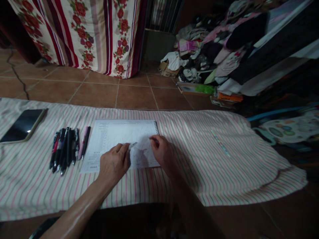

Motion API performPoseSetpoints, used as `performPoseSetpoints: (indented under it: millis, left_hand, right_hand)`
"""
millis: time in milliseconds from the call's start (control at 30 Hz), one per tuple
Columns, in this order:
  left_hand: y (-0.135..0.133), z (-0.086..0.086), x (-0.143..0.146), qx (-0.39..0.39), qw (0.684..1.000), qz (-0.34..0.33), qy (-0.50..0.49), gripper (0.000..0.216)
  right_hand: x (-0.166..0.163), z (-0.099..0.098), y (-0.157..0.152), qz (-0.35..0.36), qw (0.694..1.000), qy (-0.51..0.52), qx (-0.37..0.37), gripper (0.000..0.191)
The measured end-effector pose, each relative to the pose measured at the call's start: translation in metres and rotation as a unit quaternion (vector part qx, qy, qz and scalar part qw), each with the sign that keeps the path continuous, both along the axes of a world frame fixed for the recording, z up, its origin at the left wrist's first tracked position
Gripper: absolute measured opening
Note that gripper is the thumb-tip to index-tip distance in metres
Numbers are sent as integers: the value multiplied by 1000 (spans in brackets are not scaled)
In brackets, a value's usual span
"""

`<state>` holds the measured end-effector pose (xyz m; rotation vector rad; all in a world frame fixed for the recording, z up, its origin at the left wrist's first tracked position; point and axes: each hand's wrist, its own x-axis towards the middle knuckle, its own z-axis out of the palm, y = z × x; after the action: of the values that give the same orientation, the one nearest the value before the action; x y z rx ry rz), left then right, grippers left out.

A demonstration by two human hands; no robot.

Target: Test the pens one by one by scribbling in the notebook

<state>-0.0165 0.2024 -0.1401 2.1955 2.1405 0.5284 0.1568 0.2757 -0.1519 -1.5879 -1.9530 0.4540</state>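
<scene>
A spiral-bound notebook with a printed white page lies on a striped cloth spread over the tiled floor. My left hand rests on the page's lower middle with its fingers curled together, and what it holds, if anything, is too dark to make out. My right hand rests on the page's right edge near the spiral binding, fingers curled, and seems to pinch a small dark thing. A row of several pens lies just left of the notebook.
A dark phone lies on the cloth at far left. A floral striped curtain hangs at the back. A heap of clothes and boxes fills the back right. Brown floor tiles lie beyond the cloth.
</scene>
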Motion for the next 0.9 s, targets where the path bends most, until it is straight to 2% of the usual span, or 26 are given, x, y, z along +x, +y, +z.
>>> performPoseSetpoints:
  millis: [267, 400, 900]
  left_hand:
    - [1, 0, 1, 33, 999, -13, 16, 28]
    - [1, 0, 1, 37, 999, -19, 21, 28]
    - [5, -2, 0, 38, 999, -31, 23, 28]
  right_hand:
    - [7, -3, 3, -9, 995, 98, -28, 20]
    - [6, -2, 2, -18, 992, 114, -42, 20]
    - [-2, 1, -5, 20, 1000, -4, 6, 21]
